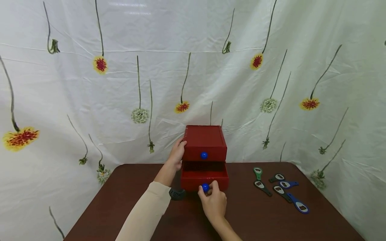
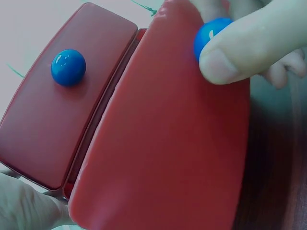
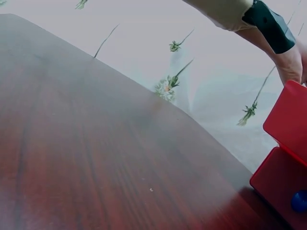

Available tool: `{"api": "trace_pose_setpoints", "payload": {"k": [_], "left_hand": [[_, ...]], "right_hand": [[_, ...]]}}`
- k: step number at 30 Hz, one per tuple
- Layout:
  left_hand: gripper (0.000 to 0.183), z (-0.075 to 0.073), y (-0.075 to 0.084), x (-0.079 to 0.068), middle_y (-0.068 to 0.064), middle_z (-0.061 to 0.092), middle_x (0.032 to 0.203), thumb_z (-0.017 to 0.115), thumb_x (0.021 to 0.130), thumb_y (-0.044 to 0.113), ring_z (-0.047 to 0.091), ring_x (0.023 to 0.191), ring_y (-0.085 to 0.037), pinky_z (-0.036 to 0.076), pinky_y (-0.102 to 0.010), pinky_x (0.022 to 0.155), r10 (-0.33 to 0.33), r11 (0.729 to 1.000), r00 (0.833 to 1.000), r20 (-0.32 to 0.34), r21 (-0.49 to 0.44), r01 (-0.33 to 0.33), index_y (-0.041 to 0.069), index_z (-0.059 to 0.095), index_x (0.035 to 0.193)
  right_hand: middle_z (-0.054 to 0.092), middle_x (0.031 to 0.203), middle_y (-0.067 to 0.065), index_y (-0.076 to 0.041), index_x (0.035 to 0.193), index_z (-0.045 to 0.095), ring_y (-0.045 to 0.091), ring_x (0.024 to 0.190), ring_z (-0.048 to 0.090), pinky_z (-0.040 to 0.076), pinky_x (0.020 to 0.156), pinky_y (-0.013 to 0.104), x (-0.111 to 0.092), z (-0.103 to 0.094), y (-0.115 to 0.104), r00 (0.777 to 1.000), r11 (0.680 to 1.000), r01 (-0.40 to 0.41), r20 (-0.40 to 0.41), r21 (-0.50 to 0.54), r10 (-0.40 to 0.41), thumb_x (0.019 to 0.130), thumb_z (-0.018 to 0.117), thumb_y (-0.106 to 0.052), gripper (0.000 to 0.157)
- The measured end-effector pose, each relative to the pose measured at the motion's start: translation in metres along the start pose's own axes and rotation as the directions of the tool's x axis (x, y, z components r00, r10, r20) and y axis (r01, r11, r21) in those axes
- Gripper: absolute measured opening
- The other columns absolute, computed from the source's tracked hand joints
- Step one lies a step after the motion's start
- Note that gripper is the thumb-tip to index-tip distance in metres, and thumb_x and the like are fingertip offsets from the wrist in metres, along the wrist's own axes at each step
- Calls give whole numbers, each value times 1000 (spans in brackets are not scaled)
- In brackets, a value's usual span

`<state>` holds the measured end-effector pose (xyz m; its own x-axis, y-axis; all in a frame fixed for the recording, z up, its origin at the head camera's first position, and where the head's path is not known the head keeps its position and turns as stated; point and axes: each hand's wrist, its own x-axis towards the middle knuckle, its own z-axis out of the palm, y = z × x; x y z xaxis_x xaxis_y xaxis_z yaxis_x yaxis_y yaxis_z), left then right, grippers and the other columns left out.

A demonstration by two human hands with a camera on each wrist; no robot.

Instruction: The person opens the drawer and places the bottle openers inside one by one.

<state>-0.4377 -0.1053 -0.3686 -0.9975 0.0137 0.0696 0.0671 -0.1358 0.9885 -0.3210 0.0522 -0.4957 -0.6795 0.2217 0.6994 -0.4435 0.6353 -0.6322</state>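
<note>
A small red two-drawer box (image 1: 205, 135) stands on the table, with a round blue knob on each drawer. Its lower drawer (image 1: 190, 184) is pulled partway out, while the upper drawer (image 1: 191, 154) is closed. My left hand (image 1: 176, 153) rests against the box's left side, its fingers partly hidden there. Thumb and fingers of my right hand (image 1: 214, 202) pinch the lower blue knob (image 1: 205, 187). The left wrist view shows that thumb on the knob (image 2: 211, 33) up close. What lies inside the lower drawer is too dark to tell.
Several bottle openers lie on the table's right side, among them a green one (image 1: 257, 172), a blue one (image 1: 300, 205) and a black one (image 1: 262, 188). Behind the dark brown table (image 1: 132, 201) hangs a white flower-printed cloth (image 1: 169, 83).
</note>
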Motion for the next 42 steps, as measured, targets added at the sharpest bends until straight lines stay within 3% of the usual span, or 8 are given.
{"api": "trace_pose_setpoints", "payload": {"k": [13,26,36,42], "left_hand": [[56,-1,1,-3,-17,40,155,46,109,35,43,134,-40,37,-67,102,-32,999,999,16,-10,32,24,32,163],[53,1,-3,-1,-19,47,147,45,109,33,50,125,-38,45,-55,95,4,1000,1000,8,-13,-4,19,36,160],[55,4,2,-5,-19,42,151,44,110,31,46,131,-38,40,-56,103,-1,1000,1000,19,-13,1,14,32,161],[52,3,-2,-2,-19,45,147,44,110,32,49,126,-37,42,-53,100,5,1000,1000,5,-25,-5,15,35,158]], "right_hand": [[47,55,-21,-17,80,49,-5,45,43,37,42,22,-8,-12,-6,998,999,28,48,-22,-27,84,85,-22,37],[50,56,-20,-18,78,48,-8,45,43,38,43,20,-13,-24,-9,993,993,99,71,-72,-94,84,86,-25,39],[48,56,-21,-19,77,47,-10,44,40,36,43,17,-15,-32,-8,984,983,157,100,-95,-147,83,86,-26,40],[49,57,-20,-19,78,48,-10,44,42,37,43,17,-18,-37,-12,980,984,153,141,-91,-140,84,86,-27,39]]}}
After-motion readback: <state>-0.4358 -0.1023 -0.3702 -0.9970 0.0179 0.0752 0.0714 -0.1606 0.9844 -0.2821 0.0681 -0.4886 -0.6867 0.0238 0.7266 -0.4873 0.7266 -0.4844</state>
